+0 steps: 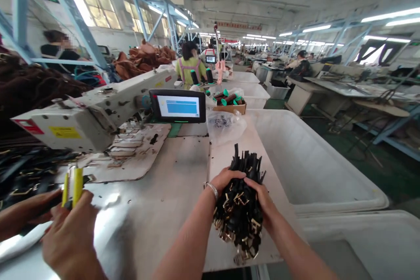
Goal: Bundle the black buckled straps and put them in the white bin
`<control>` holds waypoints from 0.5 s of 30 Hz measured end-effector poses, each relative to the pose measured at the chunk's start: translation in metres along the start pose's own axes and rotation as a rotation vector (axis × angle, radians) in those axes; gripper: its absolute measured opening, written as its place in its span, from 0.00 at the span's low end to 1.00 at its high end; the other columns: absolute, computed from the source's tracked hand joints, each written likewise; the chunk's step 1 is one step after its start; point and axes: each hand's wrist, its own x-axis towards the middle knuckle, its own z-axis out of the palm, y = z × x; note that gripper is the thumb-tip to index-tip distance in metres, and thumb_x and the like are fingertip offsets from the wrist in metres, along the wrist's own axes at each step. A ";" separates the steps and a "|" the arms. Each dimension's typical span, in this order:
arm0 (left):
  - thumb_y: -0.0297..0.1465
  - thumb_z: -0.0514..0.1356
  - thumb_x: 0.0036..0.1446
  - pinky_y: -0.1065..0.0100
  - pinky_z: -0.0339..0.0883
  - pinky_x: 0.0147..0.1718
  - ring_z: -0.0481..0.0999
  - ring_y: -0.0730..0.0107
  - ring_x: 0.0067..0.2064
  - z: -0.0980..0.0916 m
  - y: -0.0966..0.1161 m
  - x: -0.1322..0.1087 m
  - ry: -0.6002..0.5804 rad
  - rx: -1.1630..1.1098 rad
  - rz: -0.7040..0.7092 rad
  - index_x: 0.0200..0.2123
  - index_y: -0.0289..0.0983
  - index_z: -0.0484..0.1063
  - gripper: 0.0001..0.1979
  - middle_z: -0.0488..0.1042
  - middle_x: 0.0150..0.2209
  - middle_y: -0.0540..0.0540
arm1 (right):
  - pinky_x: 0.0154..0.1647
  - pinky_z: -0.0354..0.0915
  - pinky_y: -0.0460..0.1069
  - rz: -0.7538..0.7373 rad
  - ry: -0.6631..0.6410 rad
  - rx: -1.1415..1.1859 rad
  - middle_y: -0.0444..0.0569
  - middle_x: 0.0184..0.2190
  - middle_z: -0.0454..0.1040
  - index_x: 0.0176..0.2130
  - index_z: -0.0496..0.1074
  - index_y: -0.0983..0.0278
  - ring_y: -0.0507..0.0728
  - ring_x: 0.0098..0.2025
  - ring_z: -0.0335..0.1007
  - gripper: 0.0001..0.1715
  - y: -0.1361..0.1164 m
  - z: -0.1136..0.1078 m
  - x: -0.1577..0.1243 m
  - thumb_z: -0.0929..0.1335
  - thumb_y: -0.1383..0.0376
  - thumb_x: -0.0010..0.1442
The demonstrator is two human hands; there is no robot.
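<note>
Left hand point(226, 179) and right hand point(259, 197) clamped together around a bundle of black leather straps with brass buckles point(241, 201). Long axis running away from the body, strap tips far, buckles near, above the pale steel table point(164, 192).

Head camera, forward-down over worktable point(157, 210), close; factory hall beyond.

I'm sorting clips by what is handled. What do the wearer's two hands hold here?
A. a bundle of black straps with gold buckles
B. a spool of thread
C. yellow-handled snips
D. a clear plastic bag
A: the left hand and right hand clasp the bundle of black straps between them over the table.
</note>
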 end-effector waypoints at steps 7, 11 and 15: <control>0.36 0.57 0.59 0.61 0.72 0.38 0.75 0.65 0.40 -0.059 0.034 -0.026 0.098 0.014 0.067 0.45 0.35 0.69 0.13 0.73 0.44 0.44 | 0.44 0.71 0.54 -0.108 0.126 0.010 0.51 0.43 0.77 0.53 0.66 0.65 0.63 0.44 0.73 0.37 0.022 0.006 0.002 0.72 0.57 0.46; 0.37 0.57 0.60 0.63 0.72 0.35 0.75 0.66 0.38 -0.129 0.084 -0.069 0.177 -0.032 0.183 0.44 0.35 0.70 0.14 0.74 0.41 0.45 | 0.43 0.71 0.54 -0.118 0.157 -0.134 0.51 0.44 0.76 0.53 0.66 0.66 0.63 0.43 0.73 0.37 0.024 0.004 0.006 0.71 0.54 0.46; 0.43 0.55 0.59 0.64 0.72 0.30 0.75 0.66 0.36 -0.185 0.112 -0.087 0.223 -0.088 0.280 0.44 0.39 0.70 0.16 0.74 0.39 0.46 | 0.41 0.70 0.53 -0.122 0.225 -0.236 0.50 0.40 0.78 0.51 0.67 0.65 0.63 0.42 0.74 0.36 0.027 -0.003 0.010 0.72 0.54 0.44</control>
